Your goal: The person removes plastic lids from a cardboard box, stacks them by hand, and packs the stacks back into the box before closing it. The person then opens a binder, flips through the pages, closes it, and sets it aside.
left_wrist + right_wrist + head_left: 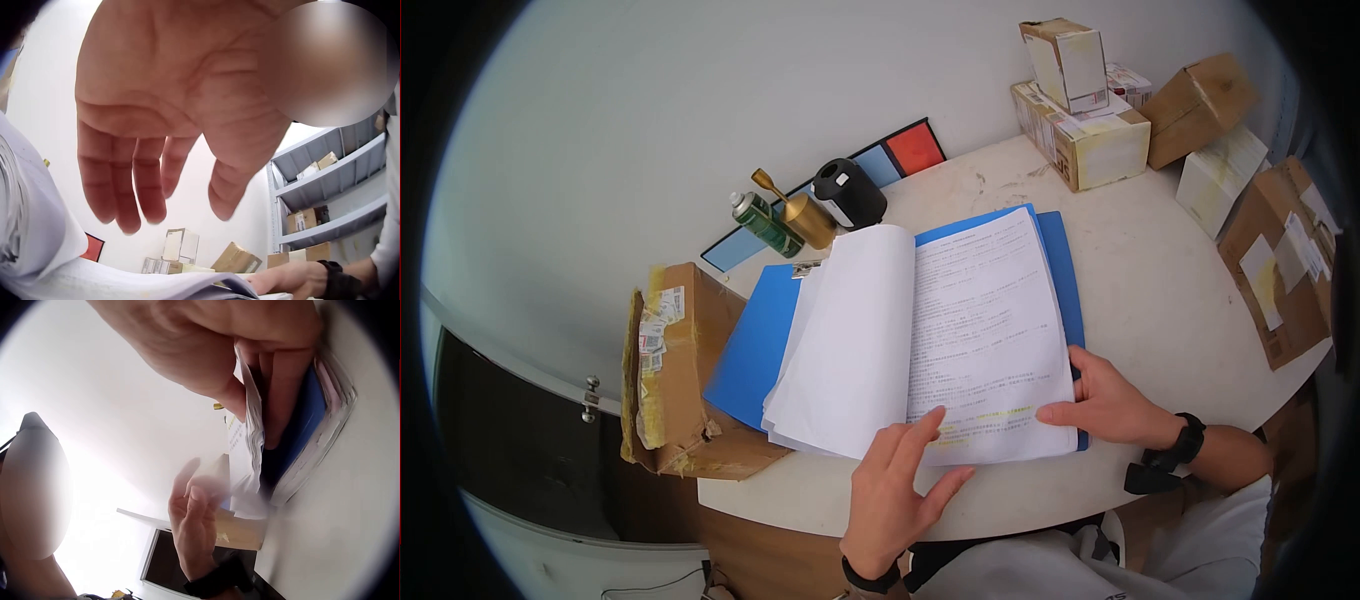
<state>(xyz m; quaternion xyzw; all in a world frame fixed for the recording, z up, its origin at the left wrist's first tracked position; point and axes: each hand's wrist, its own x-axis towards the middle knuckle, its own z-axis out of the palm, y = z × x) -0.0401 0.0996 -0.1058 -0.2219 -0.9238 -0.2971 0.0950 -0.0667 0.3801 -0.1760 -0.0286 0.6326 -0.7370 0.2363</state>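
A blue folder (745, 350) lies on the white table with a thick stack of printed sheets (985, 330) in it; some pages are turned over to the left, near a metal clip (805, 269). Yellow highlighting marks lines low on the right page. My right hand (1115, 400) pinches the stack's lower right edge, thumb on top and fingers beneath, between the paper and the blue cover (306, 419). Over the page's lower edge hovers my left hand (895, 490), fingers loosely extended and holding nothing; in the left wrist view the same hand (169, 112) hangs above the paper.
Behind the folder stand a green spray can (766, 224), a brass-coloured container (808, 220) and a black cylindrical holder (850, 195). A worn cardboard box (700, 350) is at the left. Several boxes (1110, 150) fill the back right. Grey shelves (337, 169) stand beyond.
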